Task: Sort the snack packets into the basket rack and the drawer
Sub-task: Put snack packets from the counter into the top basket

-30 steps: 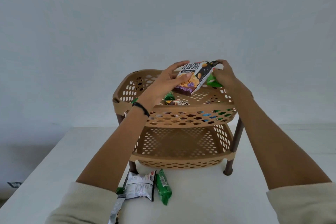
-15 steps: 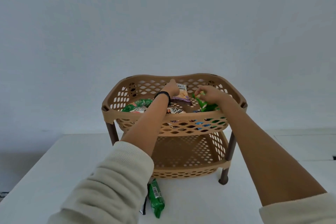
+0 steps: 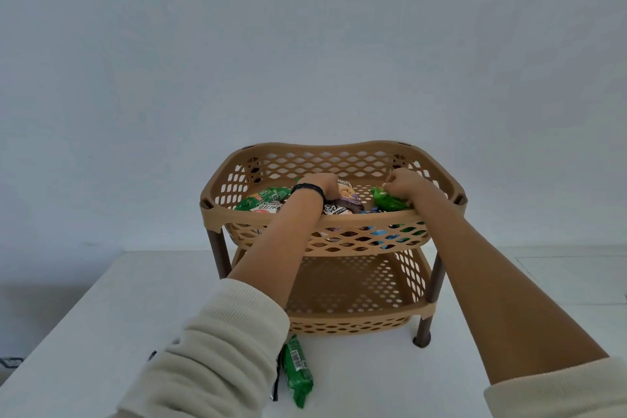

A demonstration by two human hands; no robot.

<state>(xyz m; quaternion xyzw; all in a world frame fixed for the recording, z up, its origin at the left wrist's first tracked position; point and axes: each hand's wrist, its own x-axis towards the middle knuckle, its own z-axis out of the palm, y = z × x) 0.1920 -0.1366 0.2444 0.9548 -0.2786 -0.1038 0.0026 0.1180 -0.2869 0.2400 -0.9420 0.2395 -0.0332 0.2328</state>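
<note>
**Q:** Tan plastic rack [image 3: 332,227] is seen standing on a white table [image 3: 101,332], two tiers. Where are the packets, relative to the rack?

**A:** Most are piled in the rack's top basket. A green packet [image 3: 263,202] is laid at the top tier's left end, a peanut packet [image 3: 346,195] is propped near its middle, and blue ones [image 3: 383,234] are glimpsed through the front lattice. The rack's lower tier is shown bare. One more green packet [image 3: 298,368] is left on the table just in front of the rack, beside a sleeve [image 3: 217,349].

**Q:** And the hands?

**A:** Both are reached over the rack's front rim into the top basket. The left hand [image 3: 319,187], with a black band [image 3: 308,189] worn at the wrist, is curled down against the peanut packet; whether it's actually pinched can't be told. The right hand [image 3: 405,187] is closed around a crumpled green packet [image 3: 390,201] at the top tier's right end.
</note>
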